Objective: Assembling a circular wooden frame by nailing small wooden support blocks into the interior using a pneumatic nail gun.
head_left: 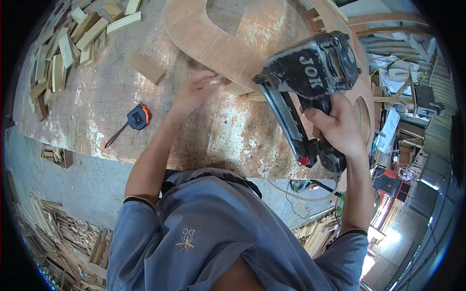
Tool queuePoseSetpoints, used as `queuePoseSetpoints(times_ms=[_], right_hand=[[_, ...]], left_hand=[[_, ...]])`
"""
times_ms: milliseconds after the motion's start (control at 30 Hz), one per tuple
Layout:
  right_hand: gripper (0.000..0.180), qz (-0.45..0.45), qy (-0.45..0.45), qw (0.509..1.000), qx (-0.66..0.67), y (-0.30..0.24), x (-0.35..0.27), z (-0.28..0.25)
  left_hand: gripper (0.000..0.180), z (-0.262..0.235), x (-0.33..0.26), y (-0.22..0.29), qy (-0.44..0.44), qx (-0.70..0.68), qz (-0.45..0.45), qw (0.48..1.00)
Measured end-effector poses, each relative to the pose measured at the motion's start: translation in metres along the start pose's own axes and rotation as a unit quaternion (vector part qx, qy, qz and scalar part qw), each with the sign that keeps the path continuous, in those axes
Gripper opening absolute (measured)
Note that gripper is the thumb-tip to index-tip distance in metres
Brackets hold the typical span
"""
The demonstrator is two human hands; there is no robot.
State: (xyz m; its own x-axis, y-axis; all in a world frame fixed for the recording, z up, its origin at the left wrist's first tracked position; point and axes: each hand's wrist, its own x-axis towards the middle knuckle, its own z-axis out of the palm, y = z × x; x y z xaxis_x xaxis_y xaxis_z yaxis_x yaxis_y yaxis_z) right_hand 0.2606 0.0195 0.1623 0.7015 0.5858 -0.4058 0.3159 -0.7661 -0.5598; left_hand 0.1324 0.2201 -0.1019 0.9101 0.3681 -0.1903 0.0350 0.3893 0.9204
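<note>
A: Item one, right hand (340, 128)?
B: It was closed round the grip of a black nail gun (310, 87), long axis slanting, nose toward the curved plywood piece (213, 43).
A: Left hand (194, 92)?
B: It was blurred, fingers loosely open, empty, at the plywood's edge over the worktop (97, 97); a tape measure (137, 118) lay nearby.

We wore a grey-blue short-sleeved shirt (213, 233) with dark trim at the sleeve cuffs. A small pale embroidered emblem (186, 239) sat on its chest. Our forearms were bare.
</note>
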Motion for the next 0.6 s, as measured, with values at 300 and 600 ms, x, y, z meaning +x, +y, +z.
queuePoseSetpoints(times_ms=[300,600], right_hand=[[0.014,0.039,0.025,0.996,0.072,0.024,-0.026,0.001],[0.011,0.108,0.073,0.991,0.042,0.010,-0.039,0.035]], left_hand=[[0.025,-0.107,-0.002,0.052,0.189,0.151,0.048,0.969],[0.040,-0.314,0.084,0.136,0.298,0.676,0.011,0.674]])
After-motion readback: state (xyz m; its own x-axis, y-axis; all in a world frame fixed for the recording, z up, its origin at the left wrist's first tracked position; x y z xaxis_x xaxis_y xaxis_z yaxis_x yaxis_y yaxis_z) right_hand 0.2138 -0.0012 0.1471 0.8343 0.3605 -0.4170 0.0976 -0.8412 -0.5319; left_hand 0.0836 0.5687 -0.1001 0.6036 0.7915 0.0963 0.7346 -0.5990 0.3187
